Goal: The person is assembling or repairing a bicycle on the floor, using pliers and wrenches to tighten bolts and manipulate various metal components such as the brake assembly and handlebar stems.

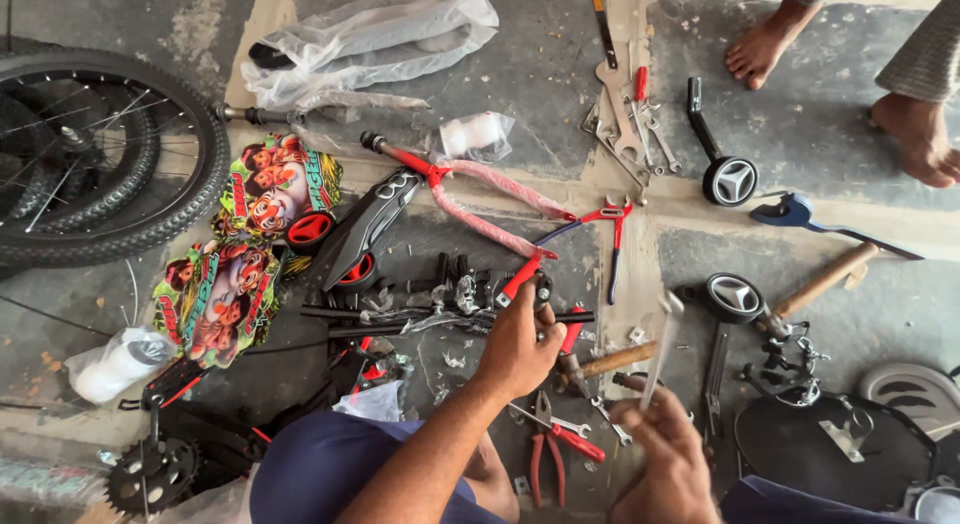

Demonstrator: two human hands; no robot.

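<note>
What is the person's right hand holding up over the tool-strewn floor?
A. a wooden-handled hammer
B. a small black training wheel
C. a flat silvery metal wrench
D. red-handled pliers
C: the right hand grips a flat silvery metal wrench, raised nearly upright.

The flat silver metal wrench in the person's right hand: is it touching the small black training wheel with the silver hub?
Apart. In the head view the flat silver metal wrench, held upright by the right hand, shows floor between its tip and the small black training wheel.
</note>
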